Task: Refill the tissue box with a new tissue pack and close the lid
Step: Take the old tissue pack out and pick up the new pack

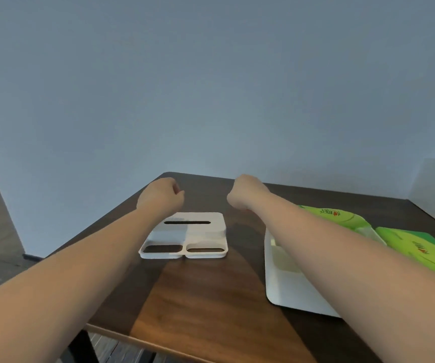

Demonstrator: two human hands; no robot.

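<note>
A white lid point(192, 233) with a dark slot and two openings lies flat on the dark wooden table point(205, 297). To its right stands the open white tissue box point(287, 286), partly hidden under my right forearm. Two green tissue packs point(339, 216) point(420, 251) lie beyond the box at the right. My left hand point(162, 196) is held as a fist above the lid's far left corner. My right hand point(245, 192) is also a fist, raised above the table to the right of the lid. Neither hand holds anything.
A plain grey-blue wall rises behind the table. The table's left edge runs diagonally, with floor beyond it at the left. Its front edge lies near the bottom of the view.
</note>
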